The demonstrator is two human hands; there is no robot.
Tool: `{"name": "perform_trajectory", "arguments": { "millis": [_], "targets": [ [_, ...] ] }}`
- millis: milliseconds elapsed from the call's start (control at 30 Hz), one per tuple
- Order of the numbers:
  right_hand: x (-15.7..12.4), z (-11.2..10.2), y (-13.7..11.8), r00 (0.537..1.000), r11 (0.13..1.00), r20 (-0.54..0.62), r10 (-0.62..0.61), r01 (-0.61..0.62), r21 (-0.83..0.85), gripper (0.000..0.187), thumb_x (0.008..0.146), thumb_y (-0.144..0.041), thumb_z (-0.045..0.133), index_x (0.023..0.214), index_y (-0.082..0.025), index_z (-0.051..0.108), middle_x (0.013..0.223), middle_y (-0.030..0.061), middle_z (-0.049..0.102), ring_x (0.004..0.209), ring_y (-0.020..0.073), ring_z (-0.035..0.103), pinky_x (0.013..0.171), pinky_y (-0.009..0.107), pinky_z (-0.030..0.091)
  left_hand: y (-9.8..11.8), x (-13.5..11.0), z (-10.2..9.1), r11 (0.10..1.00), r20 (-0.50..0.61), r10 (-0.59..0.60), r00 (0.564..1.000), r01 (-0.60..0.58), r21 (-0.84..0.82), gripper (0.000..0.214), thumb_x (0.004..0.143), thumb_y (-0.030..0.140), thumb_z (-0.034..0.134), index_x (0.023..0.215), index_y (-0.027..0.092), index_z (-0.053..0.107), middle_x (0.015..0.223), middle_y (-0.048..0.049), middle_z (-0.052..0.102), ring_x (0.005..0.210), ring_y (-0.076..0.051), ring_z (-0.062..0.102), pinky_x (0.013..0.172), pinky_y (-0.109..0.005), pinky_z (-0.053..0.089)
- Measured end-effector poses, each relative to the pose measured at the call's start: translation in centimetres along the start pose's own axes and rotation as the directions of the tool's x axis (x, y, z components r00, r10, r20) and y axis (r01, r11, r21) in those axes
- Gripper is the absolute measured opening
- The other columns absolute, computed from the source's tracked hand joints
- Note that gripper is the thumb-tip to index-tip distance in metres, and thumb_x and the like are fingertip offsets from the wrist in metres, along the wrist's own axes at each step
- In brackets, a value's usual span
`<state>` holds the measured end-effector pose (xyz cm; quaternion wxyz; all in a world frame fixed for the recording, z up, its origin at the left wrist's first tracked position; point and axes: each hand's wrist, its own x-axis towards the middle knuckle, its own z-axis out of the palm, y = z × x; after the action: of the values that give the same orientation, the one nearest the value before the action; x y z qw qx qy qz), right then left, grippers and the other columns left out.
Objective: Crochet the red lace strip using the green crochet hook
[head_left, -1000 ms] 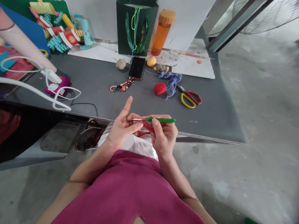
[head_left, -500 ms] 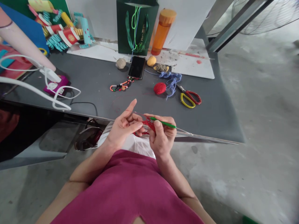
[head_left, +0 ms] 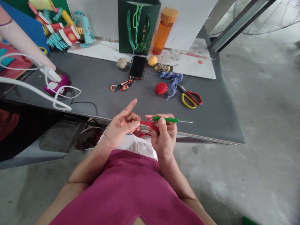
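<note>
Between thumb and fingers, my left hand [head_left: 123,126] pinches the end of a red crocheted strip [head_left: 146,124], its index finger raised with thin red yarn across it. My right hand [head_left: 165,134] grips a crochet hook [head_left: 167,119] with a green handle, whose thin metal shaft sticks out to the right. The strip's other side is tucked against my right fingers, and a loop of it hangs below between the hands. Where the hook's left tip meets the stitches is too small to make out. On the table beyond lies a red yarn ball [head_left: 161,88].
Scissors [head_left: 191,98] and tangled blue yarn [head_left: 173,82] lie right of the red ball. Behind are a phone [head_left: 137,67] with a beaded strap, a dark green paper bag [head_left: 138,28] and an orange bottle [head_left: 164,31]. White cables [head_left: 55,97] cross the left side.
My right hand has turned the hook more level and shifted slightly right. The red strip now stretches more visibly between my hands; my left hand has barely moved.
</note>
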<state>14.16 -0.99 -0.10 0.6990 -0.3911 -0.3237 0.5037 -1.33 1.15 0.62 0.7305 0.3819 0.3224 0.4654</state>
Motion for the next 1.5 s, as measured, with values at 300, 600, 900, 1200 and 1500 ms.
{"name": "perform_trajectory", "arguments": {
  "millis": [300,600,900,1200,1500],
  "targets": [
    [-0.01,0.2,-0.1,0.999,0.999,-0.008,0.045,-0.045,0.017,0.026,0.082,-0.049,0.086,0.085,-0.029,0.069,0.072,-0.004,0.079,0.035,0.0035,0.025,0.034,0.018,0.028,0.55,0.06,0.36,1.0,-0.053,-0.025,0.998,0.026,0.01,0.08,0.075,0.029,0.093,0.15,0.027,0.064,0.08,0.0039,0.066,0.063,-0.007,0.054,0.054,-0.022,0.036],
    [0.17,0.24,-0.37,0.998,0.998,-0.022,0.058,-0.058,0.008,0.031,0.078,-0.052,0.087,0.083,-0.029,0.067,0.071,-0.0046,0.079,0.035,0.0024,0.013,0.033,0.018,0.03,0.63,0.23,0.39,0.999,-0.029,-0.033,0.999,0.034,0.019,0.075,0.077,0.027,0.09,0.148,0.025,0.067,0.078,0.0035,0.066,0.063,-0.007,0.054,0.054,-0.022,0.036],
    [0.03,-0.07,-0.35,0.996,0.994,-0.039,0.085,-0.087,-0.059,0.036,0.084,-0.061,0.079,0.088,-0.03,0.063,0.073,-0.0041,0.077,0.033,0.0044,0.019,0.032,0.019,0.031,0.71,0.23,0.29,0.999,-0.036,-0.018,0.999,0.019,0.025,0.071,0.077,0.026,0.089,0.145,0.024,0.069,0.079,0.0024,0.067,0.062,-0.007,0.052,0.054,-0.022,0.036],
    [-0.17,-0.39,-0.04,0.996,0.994,-0.049,0.075,-0.078,-0.07,0.027,0.093,-0.056,0.073,0.093,-0.032,0.062,0.078,0.0005,0.077,0.041,0.0109,0.047,0.035,0.024,0.035,0.2,0.5,0.02,0.998,0.022,0.058,0.998,-0.058,0.0,0.064,0.08,0.028,0.089,0.142,0.027,0.072,0.081,0.002,0.067,0.07,-0.009,0.058,0.062,-0.023,0.044],
    [-0.2,-0.29,-0.12,0.999,0.996,-0.025,0.047,-0.049,-0.075,0.024,0.097,-0.055,0.068,0.091,-0.033,0.061,0.076,-0.0012,0.073,0.035,0.0087,0.031,0.034,0.029,0.038,0.4,0.29,0.07,0.999,0.023,0.047,0.999,-0.047,-0.003,0.06,0.08,0.027,0.089,0.138,0.029,0.075,0.081,0.0025,0.066,0.068,-0.008,0.055,0.063,-0.022,0.044]
  ]
}}
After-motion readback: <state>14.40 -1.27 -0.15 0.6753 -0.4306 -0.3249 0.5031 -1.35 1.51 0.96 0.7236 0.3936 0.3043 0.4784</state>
